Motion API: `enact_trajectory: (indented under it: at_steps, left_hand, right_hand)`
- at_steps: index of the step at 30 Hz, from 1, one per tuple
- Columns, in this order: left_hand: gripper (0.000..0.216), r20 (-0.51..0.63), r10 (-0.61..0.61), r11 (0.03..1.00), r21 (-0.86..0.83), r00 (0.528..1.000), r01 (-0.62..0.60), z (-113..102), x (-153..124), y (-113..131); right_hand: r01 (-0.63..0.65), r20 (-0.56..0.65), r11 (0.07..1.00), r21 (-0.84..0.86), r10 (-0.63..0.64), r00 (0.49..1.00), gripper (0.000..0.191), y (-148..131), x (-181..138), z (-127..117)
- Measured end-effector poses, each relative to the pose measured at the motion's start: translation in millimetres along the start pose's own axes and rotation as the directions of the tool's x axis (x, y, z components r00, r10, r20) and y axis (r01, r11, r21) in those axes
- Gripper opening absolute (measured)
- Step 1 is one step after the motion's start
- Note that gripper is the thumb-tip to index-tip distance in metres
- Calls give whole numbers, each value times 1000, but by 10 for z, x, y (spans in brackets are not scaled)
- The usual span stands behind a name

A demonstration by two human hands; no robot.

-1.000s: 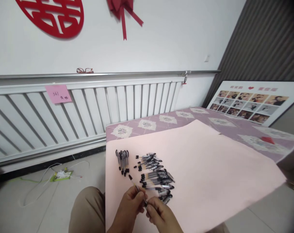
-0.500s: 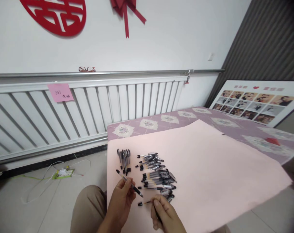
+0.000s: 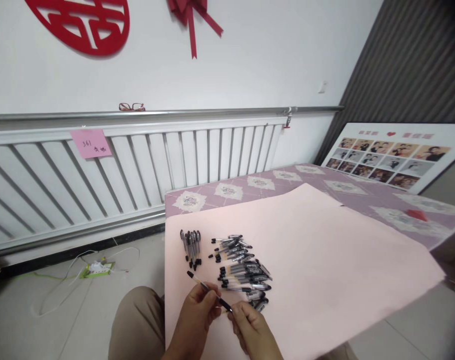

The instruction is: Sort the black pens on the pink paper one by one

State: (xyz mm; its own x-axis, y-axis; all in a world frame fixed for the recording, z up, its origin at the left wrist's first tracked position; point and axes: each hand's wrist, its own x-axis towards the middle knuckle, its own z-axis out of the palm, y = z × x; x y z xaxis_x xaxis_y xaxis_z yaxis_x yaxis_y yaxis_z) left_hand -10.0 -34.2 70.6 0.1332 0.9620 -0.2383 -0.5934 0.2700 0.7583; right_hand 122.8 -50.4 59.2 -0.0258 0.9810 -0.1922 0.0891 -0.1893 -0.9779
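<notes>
My left hand (image 3: 203, 310) grips a pen (image 3: 223, 303) by its barrel between thumb and fingers. The pen slants from upper left to lower right, with its black end plug up and its dark grip down. At the pen's lower end, the fingers of my right hand (image 3: 248, 327) are closed around what appears to be its black cap, mostly hidden by them. Beyond my hands lies a long pile of capped pens (image 3: 246, 272) with clear barrels and black ends. A smaller bunch of pens (image 3: 191, 248) lies to its left, roughly side by side.
Pale pink paper board (image 3: 317, 260) covers the near part of a bed or table with a purple patterned cloth (image 3: 246, 190). A white radiator (image 3: 197, 155) runs along the wall. A power strip (image 3: 97, 270) with cables lies on the floor at left. A photo board (image 3: 385, 155) leans at right.
The pen has shifted right and down, and its lower tip, bare before, now meets my right hand's fingers. My two hands have come together. The piles lie as before.
</notes>
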Motion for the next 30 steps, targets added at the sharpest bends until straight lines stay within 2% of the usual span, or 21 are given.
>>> enact_trajectory:
  at_steps: [4,10,14,17,21,26,30]
  left_hand:
    - [29,38,-19,999,47,999,17,31,0,-33]
    - [29,-92,24,993,115,995,-14,45,29,-109]
    - [29,-106,12,996,93,994,-2,50,24,-114]
    - [28,-76,13,997,81,997,-7,52,16,-114]
    - [30,-67,-1,998,61,998,5,59,1,-125]
    - [32,-104,-15,1000,18,994,17,75,-18,-120]
    - [33,-96,-25,999,18,995,27,85,-20,-124]
  right_hand:
    - [49,-4,997,-64,-49,999,49,-2,5,-42]
    - [133,-24,983,-129,-137,990,39,-30,-10,-61]
    - [111,-54,992,-67,-115,992,31,-65,-18,-52]
    - [101,-26,995,-11,-101,995,34,-39,-11,-55]
    - [63,5,997,-35,-62,998,42,14,0,-72]
    - [125,-37,990,-57,-127,991,30,-14,10,-81]
    - [102,0,995,-14,-102,995,34,-4,0,-69]
